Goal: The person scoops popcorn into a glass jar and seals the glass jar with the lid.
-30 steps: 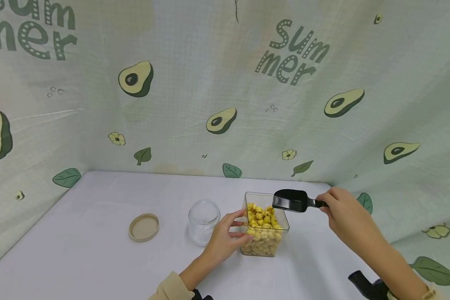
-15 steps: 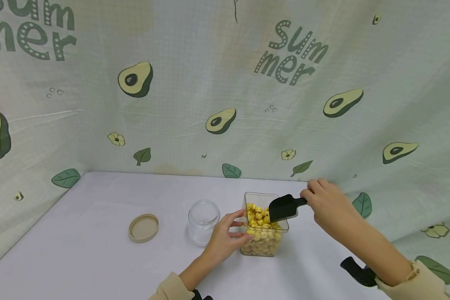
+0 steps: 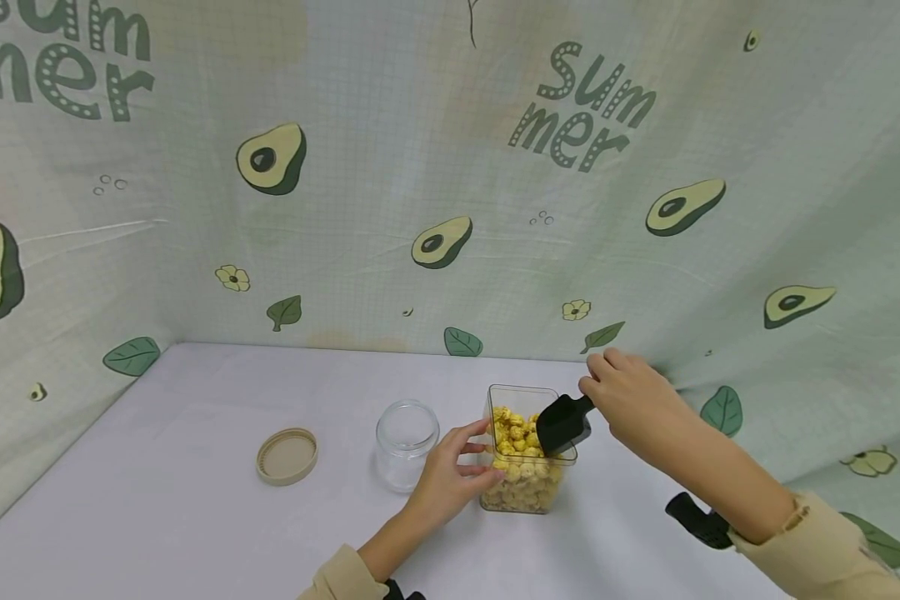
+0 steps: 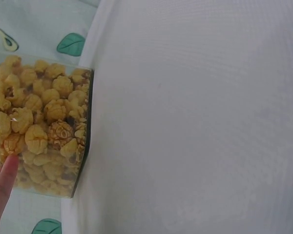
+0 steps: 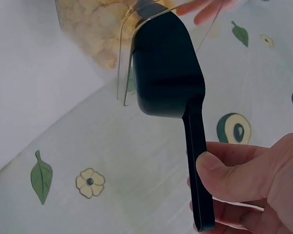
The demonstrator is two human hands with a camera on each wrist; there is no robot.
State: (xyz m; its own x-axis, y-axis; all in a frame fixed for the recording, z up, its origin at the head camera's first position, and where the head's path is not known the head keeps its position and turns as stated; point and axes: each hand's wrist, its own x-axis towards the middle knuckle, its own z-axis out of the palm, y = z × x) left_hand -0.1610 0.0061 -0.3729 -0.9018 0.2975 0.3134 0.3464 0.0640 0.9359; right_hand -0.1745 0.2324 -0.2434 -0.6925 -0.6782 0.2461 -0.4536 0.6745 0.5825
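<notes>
A clear square container (image 3: pixel 521 498) of yellow popcorn (image 3: pixel 512 433) stands upright on the table. My left hand (image 3: pixel 450 467) holds it at its left side, thumb on the front wall and fingers along the side; in the left wrist view a fingertip (image 4: pixel 10 165) lies against the popcorn-filled wall. My right hand (image 3: pixel 630 392) grips the handle of a black scoop (image 3: pixel 562 423), seen close up in the right wrist view as a deep scoop (image 5: pixel 168 68). The scoop tilts down over the container's right rim, its tip at the popcorn. That tip is partly hidden.
Left of the container stands a clear round jar (image 3: pixel 407 446) with an open top. Farther left a beige round lid (image 3: pixel 288 457) lies on the white table (image 3: pixel 157 500). A curtain (image 3: pixel 360 167) printed with avocados hangs behind and at both sides.
My right hand has moved left and slightly up, turning the scoop from level to steeply tip-down, into the container's opening. My left hand and the container have stayed in place.
</notes>
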